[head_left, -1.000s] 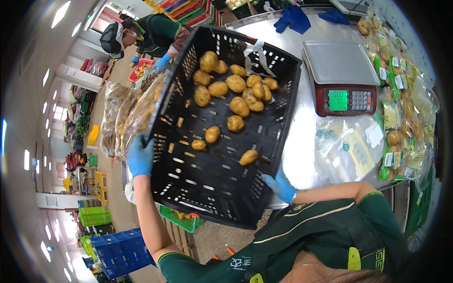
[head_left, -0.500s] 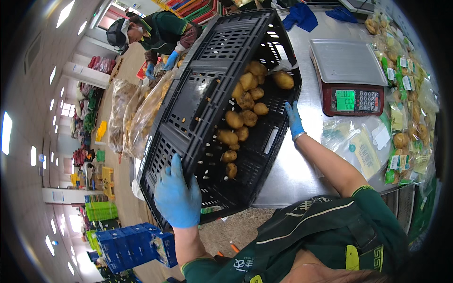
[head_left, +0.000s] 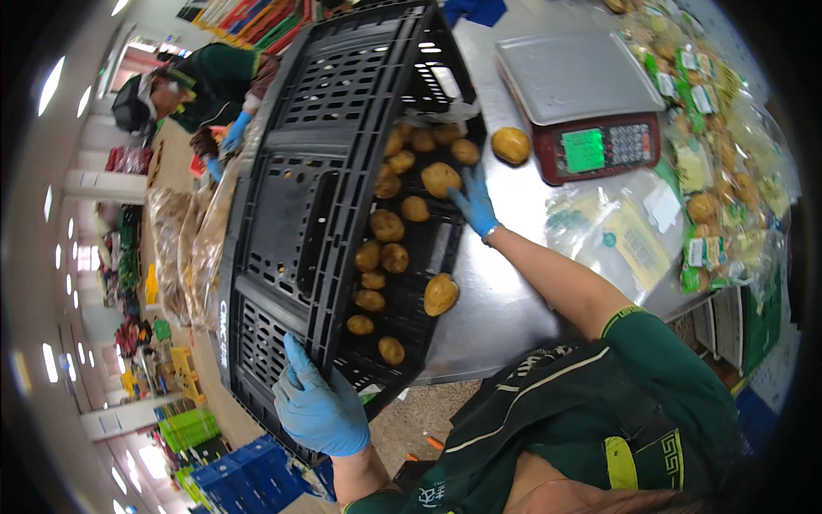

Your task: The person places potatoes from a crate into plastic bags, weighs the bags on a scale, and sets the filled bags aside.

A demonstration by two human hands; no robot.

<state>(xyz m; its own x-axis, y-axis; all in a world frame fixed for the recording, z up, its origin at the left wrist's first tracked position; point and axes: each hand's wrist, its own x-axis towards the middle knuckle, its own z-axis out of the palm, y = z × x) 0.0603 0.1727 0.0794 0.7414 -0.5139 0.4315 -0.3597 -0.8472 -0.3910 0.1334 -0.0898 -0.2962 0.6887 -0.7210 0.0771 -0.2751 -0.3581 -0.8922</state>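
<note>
A large black plastic crate (head_left: 282,214) stands tipped steeply on its side against a steel table (head_left: 514,283). Several yellow potatoes (head_left: 385,227) lie along its lower wall, and one potato (head_left: 441,293) sits at the rim beside the table. Another potato (head_left: 511,145) rests on the table by the scale. My left hand (head_left: 318,407), in a blue glove, grips the crate's near bottom edge. My right hand (head_left: 475,201), also gloved, holds the crate's rim next to the table among the potatoes.
A red scale (head_left: 586,103) with a steel pan stands on the table. Clear bags (head_left: 616,231) and packed produce (head_left: 719,171) lie at the right. Another person (head_left: 205,86) in green works at the far left near sacks (head_left: 184,248). Blue crates (head_left: 231,484) stand on the floor.
The crate has been tipped up from nearly flat to steep on its side. Potatoes rolled down toward the table, one landing by the scale. My left hand dropped to the bottom edge.
</note>
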